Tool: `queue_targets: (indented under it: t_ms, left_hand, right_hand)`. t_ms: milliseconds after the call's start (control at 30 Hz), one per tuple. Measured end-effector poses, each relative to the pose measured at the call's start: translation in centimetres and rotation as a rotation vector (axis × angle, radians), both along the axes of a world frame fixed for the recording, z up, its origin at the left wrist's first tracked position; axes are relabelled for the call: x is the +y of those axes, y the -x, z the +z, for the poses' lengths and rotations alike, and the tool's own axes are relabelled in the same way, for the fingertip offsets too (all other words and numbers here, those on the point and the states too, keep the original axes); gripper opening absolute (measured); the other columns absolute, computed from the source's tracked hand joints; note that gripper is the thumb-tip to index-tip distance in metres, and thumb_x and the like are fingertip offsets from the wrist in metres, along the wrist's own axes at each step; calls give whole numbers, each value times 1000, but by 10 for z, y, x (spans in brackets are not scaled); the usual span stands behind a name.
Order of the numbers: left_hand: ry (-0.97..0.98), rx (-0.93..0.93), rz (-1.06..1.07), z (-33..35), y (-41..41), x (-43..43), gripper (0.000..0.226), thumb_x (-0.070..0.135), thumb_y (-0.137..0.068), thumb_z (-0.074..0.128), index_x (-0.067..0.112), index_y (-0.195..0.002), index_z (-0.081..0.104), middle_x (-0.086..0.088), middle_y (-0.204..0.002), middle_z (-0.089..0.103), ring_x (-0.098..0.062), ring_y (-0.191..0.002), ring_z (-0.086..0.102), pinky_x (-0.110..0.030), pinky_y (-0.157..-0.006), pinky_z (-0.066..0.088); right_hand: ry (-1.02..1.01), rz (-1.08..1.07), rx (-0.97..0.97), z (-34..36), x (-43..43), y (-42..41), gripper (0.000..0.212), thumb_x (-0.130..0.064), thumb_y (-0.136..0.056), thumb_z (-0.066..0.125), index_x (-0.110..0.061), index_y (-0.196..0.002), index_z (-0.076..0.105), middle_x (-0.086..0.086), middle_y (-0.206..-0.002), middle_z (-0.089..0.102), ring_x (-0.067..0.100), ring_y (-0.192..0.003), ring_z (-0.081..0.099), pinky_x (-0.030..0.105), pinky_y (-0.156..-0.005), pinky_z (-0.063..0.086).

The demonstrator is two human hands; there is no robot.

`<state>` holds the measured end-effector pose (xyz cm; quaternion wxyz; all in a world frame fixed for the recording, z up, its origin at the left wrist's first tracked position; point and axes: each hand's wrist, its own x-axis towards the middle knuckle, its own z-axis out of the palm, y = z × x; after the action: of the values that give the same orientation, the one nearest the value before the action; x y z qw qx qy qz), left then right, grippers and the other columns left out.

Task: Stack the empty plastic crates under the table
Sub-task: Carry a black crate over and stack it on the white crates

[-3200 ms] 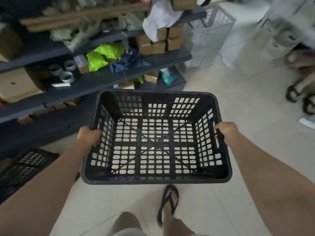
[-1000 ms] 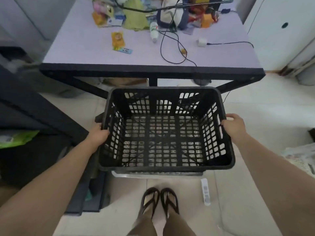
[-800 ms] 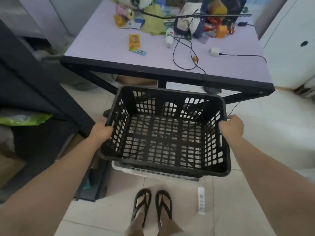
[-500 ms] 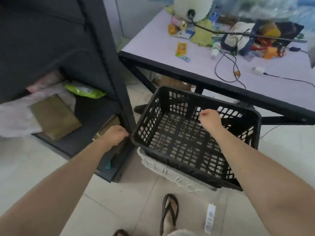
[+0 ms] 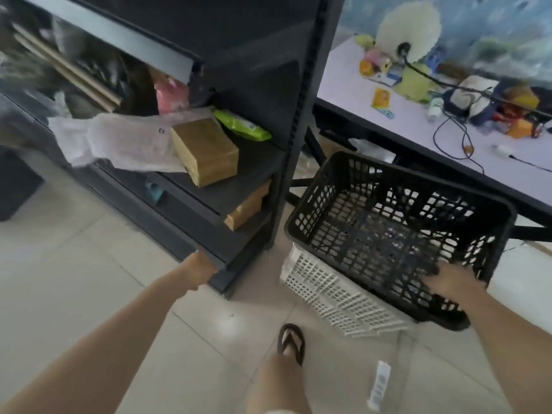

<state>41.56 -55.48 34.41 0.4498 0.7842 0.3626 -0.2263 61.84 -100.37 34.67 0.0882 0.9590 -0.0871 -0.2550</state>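
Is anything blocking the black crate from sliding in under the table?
Nothing visible blocks it outright. The black crate sits nested in the white crate, its far end already at the table edge. The table's leg braces and some clutter lie in the shadow beyond; how much room they leave is unclear.

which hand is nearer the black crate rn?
Right. The right hand lies on the black crate at its near rim. The left hand is off to the crate's left, at the bottom corner of the dark shelf unit.
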Motion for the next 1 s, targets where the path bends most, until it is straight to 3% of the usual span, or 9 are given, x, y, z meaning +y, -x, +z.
queue_targets:
  t_ms: [133, 333, 400, 500, 600, 667, 733, 833, 1000]
  left_hand:
    - [19, -9, -109, 1, -38, -28, 19, 9, -91, 50, 14, -73, 52, -9, -81, 54, -21, -68, 51, -28, -62, 45]
    - [-8, -26, -165, 0, -153, -70, 8, 18, -95, 49, 14, -100, 54, -8, -91, 53, -21, -83, 51, -34, -78, 44]
    - [-68, 6, -169, -17, -191, -81, 42, 20, -93, 50, 7, -133, 44, -13, -119, 54, -25, -98, 52, -36, -89, 43]
    - [-154, 32, -225, -44, -235, -104, 73, 25, -87, 58, 3, -148, 25, -19, -146, 40, -35, -128, 43, -40, -107, 39]
    - [-274, 133, -248, -69, -267, -116, 77, 28, -86, 59, -8, -145, 25, -28, -144, 39, -40, -131, 40, -39, -108, 38]
    - [-308, 158, -235, -87, -281, -113, 76, 30, -85, 59, -11, -141, 30, -30, -140, 44, -41, -128, 43, -41, -106, 40]
    - [-300, 121, -232, -105, -293, -107, 68, 27, -86, 59, -10, -138, 35, -29, -135, 50, -40, -123, 49, -41, -103, 42]
    - [-215, 0, -185, -86, -305, -124, 49, 16, -91, 57, -3, -134, 46, -23, -127, 57, -38, -116, 54, -40, -99, 45]
    - [-18, -147, -46, -71, -341, -142, 7, 4, -92, 54, 2, -91, 60, -8, -73, 60, -24, -71, 59, -29, -64, 53]
  right_hand:
    - [-172, -99, 4, 5, 3, 11, 54, -46, -74, 50, -16, -118, 57, 14, -125, 60, 32, -111, 56, 37, -93, 49]
    - [-180, -35, -186, -2, -44, 5, 64, -31, -82, 56, -17, -142, 40, 16, -156, 24, 30, -142, 29, 44, -109, 37]
    - [-228, 77, -446, -9, -64, -5, 64, -18, -85, 54, -9, -146, 35, 21, -158, 16, 35, -146, 20, 48, -113, 31]
    - [-386, -73, -594, -16, -88, -32, 72, -19, -88, 57, -11, -149, 21, 24, -157, 14, 41, -144, 17, 52, -110, 30]
    - [-743, -558, -360, -15, -100, -63, 59, -18, -83, 65, -13, -134, 35, 10, -130, 53, 30, -117, 52, 47, -101, 43]
    - [-921, -799, -269, -18, -107, -74, 38, 0, -82, 61, -14, -114, 49, 12, -116, 63, 31, -105, 58, 44, -98, 46]
    - [-1031, -964, -280, -22, -119, -85, 46, 9, -78, 60, -10, -120, 54, 12, -103, 67, 33, -96, 62, 46, -94, 49]
    - [-1115, -1069, -289, -26, -136, -97, 46, 10, -77, 58, -7, -120, 58, 10, -83, 66, 32, -76, 64, 50, -82, 55]
    - [-1239, -1156, -400, -28, -147, -114, 38, -1, -77, 64, -9, -114, 62, 13, -87, 69, 30, -73, 68, 43, -68, 58]
